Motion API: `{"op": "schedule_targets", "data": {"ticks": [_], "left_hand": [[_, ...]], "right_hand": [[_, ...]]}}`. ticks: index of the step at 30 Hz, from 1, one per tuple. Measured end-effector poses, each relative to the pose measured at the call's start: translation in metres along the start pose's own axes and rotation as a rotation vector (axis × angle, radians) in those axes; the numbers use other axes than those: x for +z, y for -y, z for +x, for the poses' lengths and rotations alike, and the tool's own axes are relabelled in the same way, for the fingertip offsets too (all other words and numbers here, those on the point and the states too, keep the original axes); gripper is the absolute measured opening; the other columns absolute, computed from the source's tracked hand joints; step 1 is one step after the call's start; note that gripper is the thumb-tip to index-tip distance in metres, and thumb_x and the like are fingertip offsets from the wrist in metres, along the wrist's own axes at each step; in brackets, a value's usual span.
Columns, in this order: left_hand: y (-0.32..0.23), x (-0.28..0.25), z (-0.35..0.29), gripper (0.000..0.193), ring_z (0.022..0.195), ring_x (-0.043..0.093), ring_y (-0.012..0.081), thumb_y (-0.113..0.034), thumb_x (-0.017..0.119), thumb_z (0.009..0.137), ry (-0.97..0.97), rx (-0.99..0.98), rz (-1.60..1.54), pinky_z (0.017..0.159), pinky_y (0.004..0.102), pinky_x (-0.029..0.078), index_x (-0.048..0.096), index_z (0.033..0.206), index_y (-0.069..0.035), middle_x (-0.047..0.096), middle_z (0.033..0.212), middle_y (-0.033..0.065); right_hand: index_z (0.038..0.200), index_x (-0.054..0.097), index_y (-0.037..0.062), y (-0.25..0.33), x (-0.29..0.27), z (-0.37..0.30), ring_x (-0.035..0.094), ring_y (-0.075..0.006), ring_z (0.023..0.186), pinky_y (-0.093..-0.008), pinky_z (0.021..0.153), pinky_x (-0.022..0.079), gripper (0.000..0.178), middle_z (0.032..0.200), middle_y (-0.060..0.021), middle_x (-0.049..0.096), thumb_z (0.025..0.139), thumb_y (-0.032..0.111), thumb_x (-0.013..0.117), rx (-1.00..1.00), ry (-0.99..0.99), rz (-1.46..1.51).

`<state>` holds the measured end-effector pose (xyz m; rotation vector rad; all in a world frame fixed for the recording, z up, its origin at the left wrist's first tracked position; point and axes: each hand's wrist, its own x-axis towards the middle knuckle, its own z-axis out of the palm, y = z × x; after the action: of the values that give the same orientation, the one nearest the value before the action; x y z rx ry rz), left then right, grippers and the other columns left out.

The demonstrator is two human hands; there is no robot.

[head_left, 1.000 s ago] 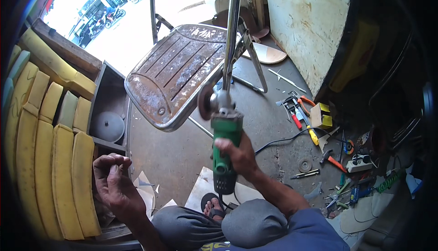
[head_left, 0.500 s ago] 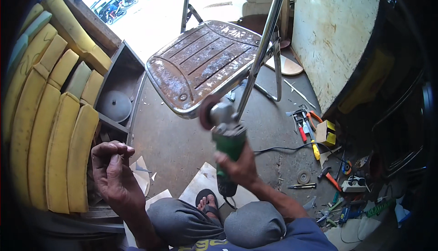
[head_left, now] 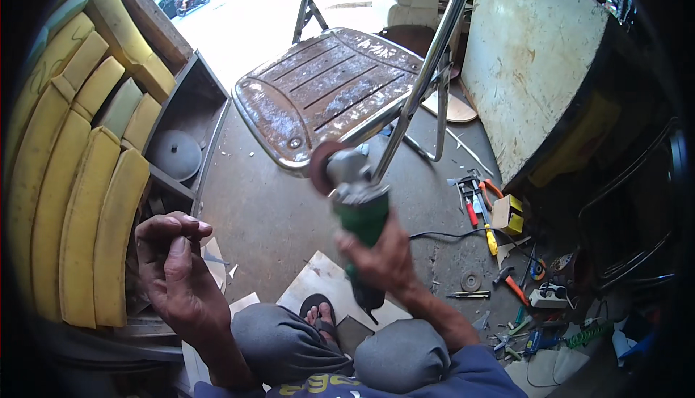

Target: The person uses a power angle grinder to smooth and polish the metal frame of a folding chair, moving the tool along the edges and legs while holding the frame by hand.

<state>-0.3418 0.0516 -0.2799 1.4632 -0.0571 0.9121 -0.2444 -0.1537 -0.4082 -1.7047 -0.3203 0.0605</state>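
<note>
My right hand (head_left: 386, 259) is wrapped round the green body of an angle grinder (head_left: 361, 218). Its reddish-brown disc (head_left: 319, 169) points up, by the near edge of a folding metal chair's rusty seat (head_left: 289, 101); I cannot tell whether they touch. The seat has long slots, flaking paint and a shiny tube frame. At the left, my left hand (head_left: 177, 275) is held up with its fingers curled and the thumb pressed against them. Whatever it may pinch is too small to make out.
Yellow foam pads (head_left: 69, 217) are stacked at the left, beside a grey open box (head_left: 190, 119) holding a round disc. Pliers, a hammer (head_left: 512, 286), a power strip (head_left: 548, 295) and a cable lie on the right floor. A white board (head_left: 536, 58) leans behind them.
The grinder has shifted slightly left, its disc a little higher against the seat's corner. My left hand has moved slightly left. The view has tilted a little.
</note>
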Motion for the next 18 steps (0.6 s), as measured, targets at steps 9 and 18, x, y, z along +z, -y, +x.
{"op": "schedule_targets", "data": {"ticks": [9, 18], "left_hand": [[-0.004, 0.02, -0.003, 0.025, 0.102, 0.058, 0.0228, 0.001, 0.049, 0.096, -0.104, 0.018, 0.054, 0.099, 0.0381, 0.048, 0.054, 0.12, 0.003, 0.057, 0.108, 0.015], [-0.01, 0.011, -0.006, 0.023, 0.105, 0.057, 0.0224, 0.004, 0.046, 0.1, 0.014, 0.084, 0.011, 0.099, 0.0369, 0.049, 0.056, 0.12, 0.003, 0.057, 0.113, 0.0156]], "right_hand": [[0.137, 0.038, -0.0086, 0.002, 0.003, -0.001, 0.075, -0.0432, 0.091, -0.0472, 0.084, 0.06, 0.083, 0.099, -0.0299, 0.071, 0.083, 0.037, 0.081, -0.018, 0.148, -0.13], [0.125, 0.052, -0.0054, -0.015, -0.022, 0.056, 0.071, -0.0214, 0.084, -0.0353, 0.077, 0.059, 0.061, 0.099, -0.0155, 0.071, 0.086, 0.032, 0.08, 0.048, -0.218, 0.313]]}}
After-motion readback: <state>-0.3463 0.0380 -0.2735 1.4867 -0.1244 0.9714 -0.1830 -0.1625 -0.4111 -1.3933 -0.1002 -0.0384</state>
